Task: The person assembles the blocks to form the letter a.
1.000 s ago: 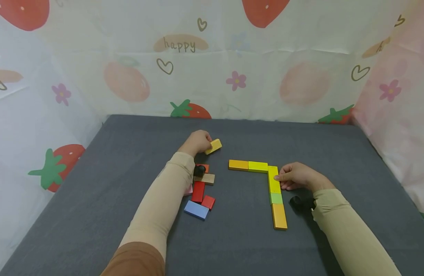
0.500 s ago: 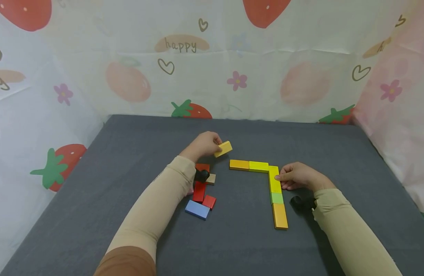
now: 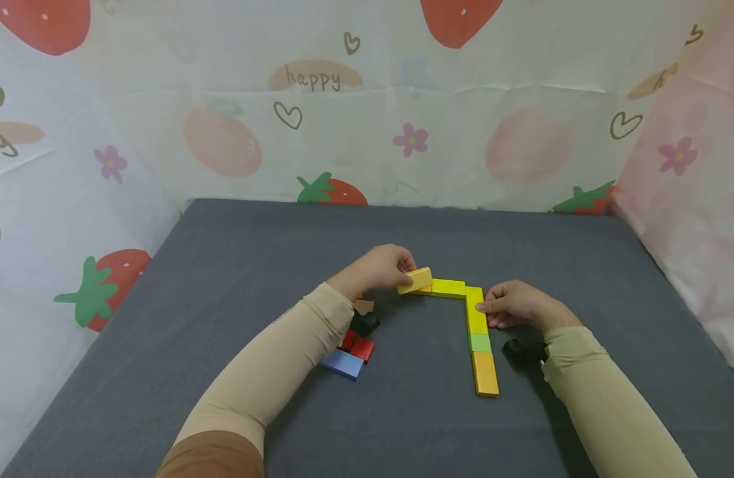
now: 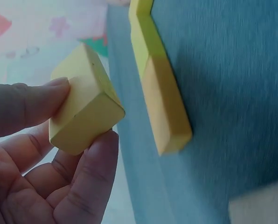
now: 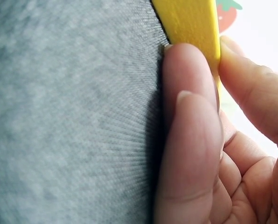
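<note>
My left hand (image 3: 380, 269) pinches a pale yellow wooden block (image 4: 83, 102) between thumb and fingers. In the head view this block (image 3: 416, 281) is tilted over the left end of an L-shaped row, covering most of an orange-yellow block (image 3: 425, 293). A bright yellow block (image 3: 448, 288) continues the row. At the corner, my right hand (image 3: 519, 307) holds an upright-running yellow block (image 3: 476, 321), thumb on its top and fingertips against its right side. The right wrist view shows those fingers on the yellow block (image 5: 190, 23). Below it lie a green block (image 3: 479, 342) and an orange block (image 3: 485, 374).
Left of the row, partly behind my left forearm, are a blue block (image 3: 343, 364), red blocks (image 3: 362, 349) and a tan block (image 3: 364, 307). Dark grey cloth (image 3: 415, 431) covers the table. A printed curtain (image 3: 367, 99) stands behind it.
My left hand has carried the pale yellow block rightward and toward me, to the left end of the row. My right hand has stayed in place.
</note>
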The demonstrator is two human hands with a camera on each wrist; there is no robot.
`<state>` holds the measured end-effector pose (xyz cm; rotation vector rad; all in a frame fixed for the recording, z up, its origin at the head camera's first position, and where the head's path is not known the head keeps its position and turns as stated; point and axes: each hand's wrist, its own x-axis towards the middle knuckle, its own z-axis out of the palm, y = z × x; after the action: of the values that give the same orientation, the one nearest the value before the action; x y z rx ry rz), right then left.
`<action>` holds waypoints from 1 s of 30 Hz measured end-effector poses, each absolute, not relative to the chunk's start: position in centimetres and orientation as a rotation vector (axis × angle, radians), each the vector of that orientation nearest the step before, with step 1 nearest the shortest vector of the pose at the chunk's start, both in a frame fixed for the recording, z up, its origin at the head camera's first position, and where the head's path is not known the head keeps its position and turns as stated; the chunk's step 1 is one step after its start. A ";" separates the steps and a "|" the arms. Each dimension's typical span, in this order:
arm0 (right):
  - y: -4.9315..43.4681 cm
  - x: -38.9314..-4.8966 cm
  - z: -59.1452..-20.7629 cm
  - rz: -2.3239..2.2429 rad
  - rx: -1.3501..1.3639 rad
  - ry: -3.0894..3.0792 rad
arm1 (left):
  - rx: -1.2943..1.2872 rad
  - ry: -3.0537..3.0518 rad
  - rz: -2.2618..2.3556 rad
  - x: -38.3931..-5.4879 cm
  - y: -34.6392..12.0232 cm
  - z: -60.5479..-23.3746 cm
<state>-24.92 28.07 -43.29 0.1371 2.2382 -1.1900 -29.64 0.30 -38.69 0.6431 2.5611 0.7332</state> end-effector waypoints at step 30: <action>27.9 -24.8 -43.1 -1.180 0.122 2.247 | 0.859 2.377 0.502 -24.2 4.7 -41.0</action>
<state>-24.76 27.89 -43.10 0.1217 2.2474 -1.1805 -24.17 4.73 -41.02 0.8591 2.3774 0.5021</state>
